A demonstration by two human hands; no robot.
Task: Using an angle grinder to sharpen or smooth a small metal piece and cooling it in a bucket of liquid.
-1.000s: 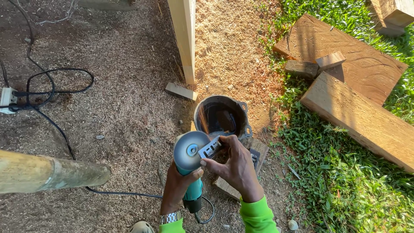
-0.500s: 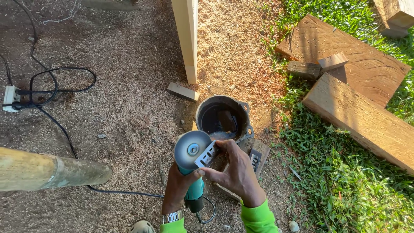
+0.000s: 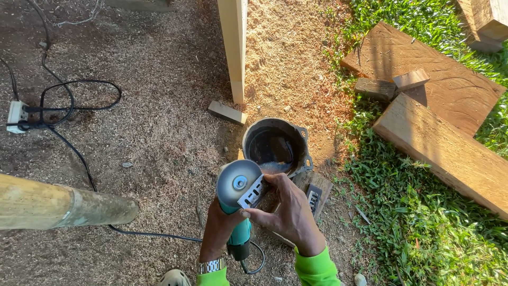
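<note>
Two hands meet at one tool. Right hand (image 3: 288,212) fingers pinch a small slotted metal plate (image 3: 253,193) against the grey round disc (image 3: 238,182), now resting nearer the hub than a second ago. Left hand (image 3: 218,229) wraps closed around the teal angle grinder body (image 3: 239,233). Beyond lie a dark round metal pot (image 3: 275,145) and sawdust-covered ground (image 3: 159,132).

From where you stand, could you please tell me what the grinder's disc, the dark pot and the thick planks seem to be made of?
The disc looks like grey abrasive or metal, matte, with a bright metal hub; which one I cannot tell. The pot appears to be dark cast metal, dull and sooty, with lug handles. The planks are rough-sawn wood, unfinished, with visible grain and saw marks.
</note>
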